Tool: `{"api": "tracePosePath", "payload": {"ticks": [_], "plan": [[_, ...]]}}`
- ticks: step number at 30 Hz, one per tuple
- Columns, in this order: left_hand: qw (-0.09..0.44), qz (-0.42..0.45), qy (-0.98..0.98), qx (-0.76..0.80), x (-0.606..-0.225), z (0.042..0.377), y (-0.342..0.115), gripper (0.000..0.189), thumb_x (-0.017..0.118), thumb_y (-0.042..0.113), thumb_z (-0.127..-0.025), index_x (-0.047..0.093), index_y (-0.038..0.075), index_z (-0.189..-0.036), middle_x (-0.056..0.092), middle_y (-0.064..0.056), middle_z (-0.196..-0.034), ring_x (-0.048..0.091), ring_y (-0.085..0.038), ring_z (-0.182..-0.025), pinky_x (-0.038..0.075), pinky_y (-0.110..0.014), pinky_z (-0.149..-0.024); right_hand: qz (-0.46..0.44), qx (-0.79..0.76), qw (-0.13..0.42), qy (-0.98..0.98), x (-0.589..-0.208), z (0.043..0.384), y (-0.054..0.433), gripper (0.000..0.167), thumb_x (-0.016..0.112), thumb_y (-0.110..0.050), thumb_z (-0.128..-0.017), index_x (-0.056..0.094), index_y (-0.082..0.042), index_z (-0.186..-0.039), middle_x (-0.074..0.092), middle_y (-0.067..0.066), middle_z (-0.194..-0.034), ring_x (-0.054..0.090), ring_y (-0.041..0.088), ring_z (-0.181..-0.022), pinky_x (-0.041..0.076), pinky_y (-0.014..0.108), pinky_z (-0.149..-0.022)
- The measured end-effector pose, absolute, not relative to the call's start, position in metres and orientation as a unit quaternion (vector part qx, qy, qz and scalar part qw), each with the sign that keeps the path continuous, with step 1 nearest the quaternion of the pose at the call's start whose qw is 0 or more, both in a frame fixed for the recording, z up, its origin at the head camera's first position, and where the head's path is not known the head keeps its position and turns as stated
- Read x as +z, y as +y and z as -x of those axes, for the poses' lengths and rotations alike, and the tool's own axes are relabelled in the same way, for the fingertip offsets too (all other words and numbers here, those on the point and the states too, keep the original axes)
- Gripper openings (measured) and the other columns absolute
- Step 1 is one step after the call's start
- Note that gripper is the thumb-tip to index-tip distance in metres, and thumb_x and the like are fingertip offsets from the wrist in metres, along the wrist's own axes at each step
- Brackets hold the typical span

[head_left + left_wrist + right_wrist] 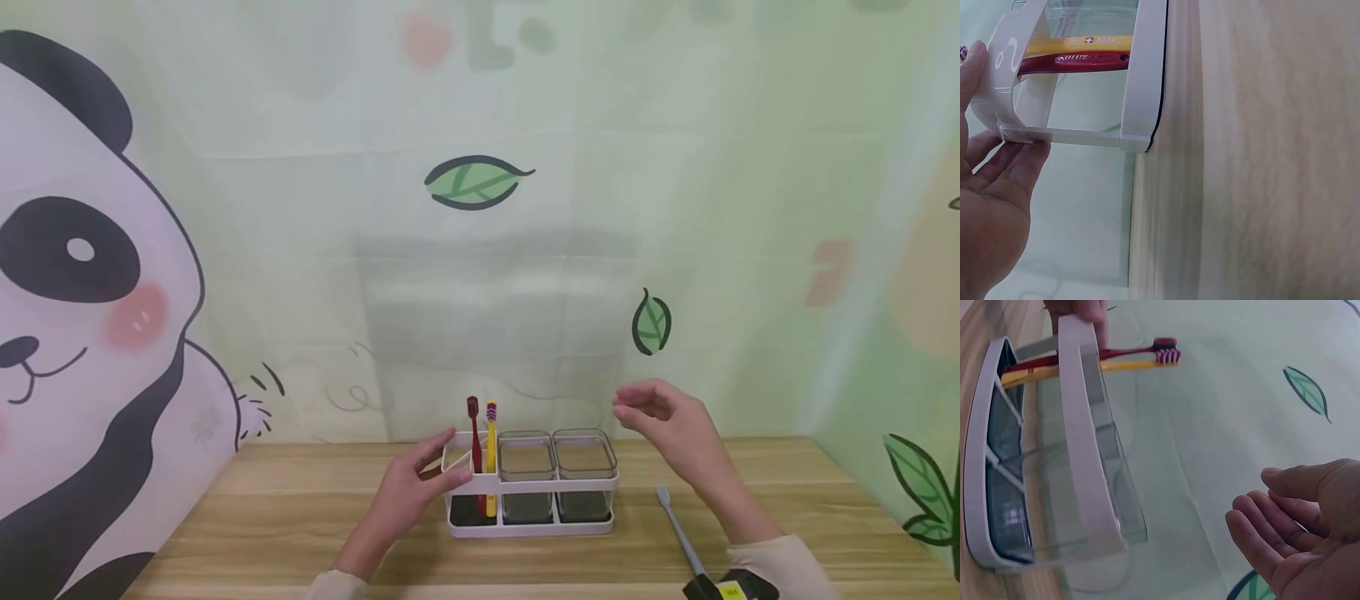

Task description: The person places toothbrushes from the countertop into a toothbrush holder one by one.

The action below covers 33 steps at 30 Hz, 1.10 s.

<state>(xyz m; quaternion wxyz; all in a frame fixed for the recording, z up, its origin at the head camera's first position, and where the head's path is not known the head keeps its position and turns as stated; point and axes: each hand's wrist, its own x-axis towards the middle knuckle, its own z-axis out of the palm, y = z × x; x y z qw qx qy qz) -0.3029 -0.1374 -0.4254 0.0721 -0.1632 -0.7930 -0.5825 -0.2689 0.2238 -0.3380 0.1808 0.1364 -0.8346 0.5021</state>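
Note:
A white toothbrush holder (pixel 540 528) stands on the table, its upper rim and base joined by side posts. My left hand (pixel 405 487) grips the holder's left end, thumb on the front of the upper rim and fingers at the side. In the left compartment stand a red toothbrush (pixel 476 446) and a yellow toothbrush (pixel 491 450), heads up. Two clear square cups (pixel 1125 487) fill the other compartments. My right hand (pixel 671 421) hangs in the air right of the holder, fingers loosely bent, holding nothing. Below it a grey-blue toothbrush (pixel 681 529) lies on the table.
The wooden table (pixel 300 517) runs back to a fabric backdrop (pixel 510 308) printed with leaves and a panda (pixel 82 333). At the right front, a black wrist device (pixel 731 586) with a yellow label overlaps the grey-blue toothbrush's handle end in the head view.

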Motion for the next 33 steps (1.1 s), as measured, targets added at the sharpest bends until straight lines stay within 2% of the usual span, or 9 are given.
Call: {"api": "tracePosePath", "payload": {"ticks": [4, 7, 17, 24, 33], "plan": [[0.072, 0.162, -0.795, -0.580, -0.426, 0.303, -0.137, 0.070, 0.087, 0.027, -0.092, 0.058, 0.005, -0.152, 0.055, -0.018, -0.155, 0.050, -0.042, -0.143, 0.050, -0.052, -0.111, -0.124, 0.505, 0.171, -0.837, -0.344, 0.268, 0.240, 0.037, 0.076, -0.022, -0.102, 0.067, 0.002, -0.130, 0.074, 0.015, -0.123, 0.072, 0.008, -0.103, 0.059, 0.018, -0.087], [0.073, 0.161, -0.795, -0.580, -0.426, 0.303, -0.138, 0.070, 0.087, 0.027, -0.092, 0.058, 0.005, -0.152, 0.055, -0.018, -0.155, 0.050, -0.041, -0.144, 0.050, -0.051, -0.111, -0.118, 0.510, 0.162, -0.837, -0.348, 0.268, 0.250, 0.037, 0.076, -0.022, -0.102, 0.068, 0.002, -0.128, 0.074, 0.016, -0.123, 0.071, 0.006, -0.102, 0.059, 0.019, -0.087], [0.071, 0.161, -0.798, -0.577, -0.425, 0.301, -0.137, 0.071, 0.087, 0.028, -0.092, 0.058, 0.004, -0.152, 0.054, -0.019, -0.155, 0.050, -0.042, -0.143, 0.050, -0.052, -0.111, -0.113, 0.501, 0.101, -0.852, -0.357, 0.267, 0.270, 0.039, 0.075, -0.025, -0.102, 0.067, 0.003, -0.128, 0.074, 0.017, -0.123, 0.073, 0.023, -0.105, 0.059, 0.024, -0.088], [0.069, 0.157, -0.794, -0.583, -0.426, 0.302, -0.136, 0.070, 0.086, 0.027, -0.092, 0.058, 0.005, -0.152, 0.054, -0.019, -0.155, 0.049, -0.042, -0.144, 0.050, -0.052, -0.111, -0.125, 0.488, 0.051, -0.862, -0.368, 0.274, 0.286, 0.036, 0.072, -0.019, -0.103, 0.065, 0.009, -0.126, 0.075, 0.016, -0.114, 0.074, 0.024, -0.100, 0.063, 0.035, -0.089], [0.072, 0.163, -0.793, -0.583, -0.427, 0.303, -0.137, 0.069, 0.087, 0.025, -0.092, 0.058, 0.004, -0.152, 0.054, -0.020, -0.155, 0.050, -0.043, -0.143, 0.051, -0.051, -0.110, -0.116, 0.504, 0.005, -0.856, -0.383, 0.280, 0.303, 0.037, 0.074, -0.018, -0.102, 0.065, 0.009, -0.125, 0.074, 0.015, -0.112, 0.074, 0.029, -0.102, 0.064, 0.040, -0.090]]}}
